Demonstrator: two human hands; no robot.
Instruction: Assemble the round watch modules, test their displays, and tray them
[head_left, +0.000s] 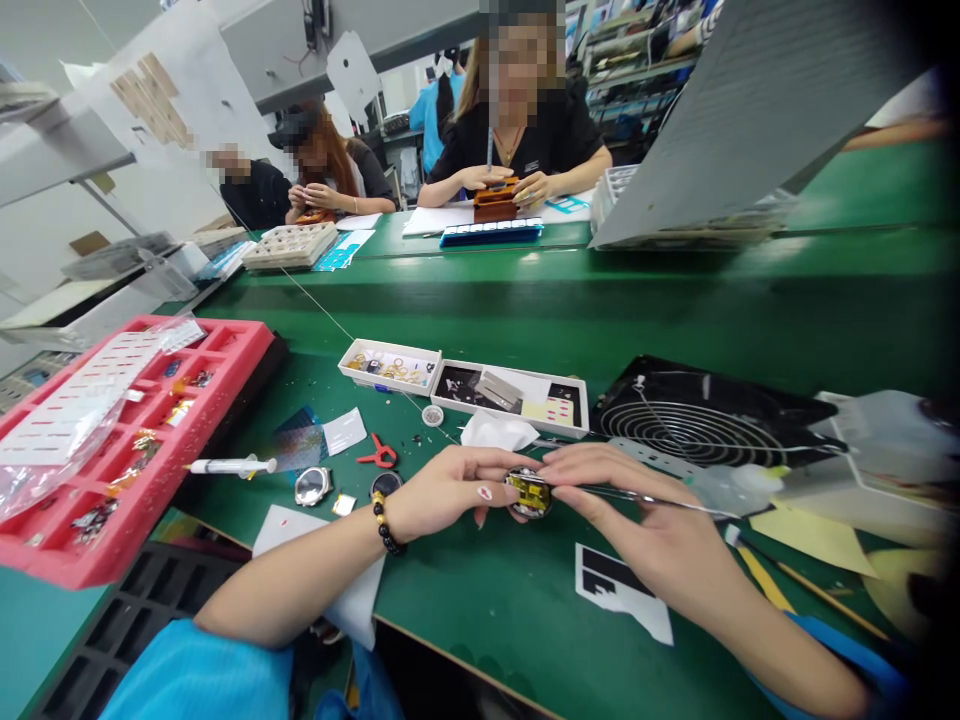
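Note:
My left hand (pixel 450 490) grips a small round watch movement (pixel 529 493) with a yellow-gold centre between fingers and thumb. My right hand (pixel 630 510) holds slim metal tweezers (pixel 660 500), their tips at the movement's right side. A beaded black bracelet (pixel 385 525) circles my left wrist. Close to that hand on the green bench lie a steel watch case (pixel 313 486), a round black part (pixel 387 484) and a red plastic clip (pixel 377 452). A syringe (pixel 229 466) lies further left.
A pink foam tray (pixel 214 400) with compartments and plastic bags sits left. Two white boxes of small parts (pixel 450 385) stand ahead. A black fan grille (pixel 697 425) lies right. Co-workers sit across a green bench, working with their hands.

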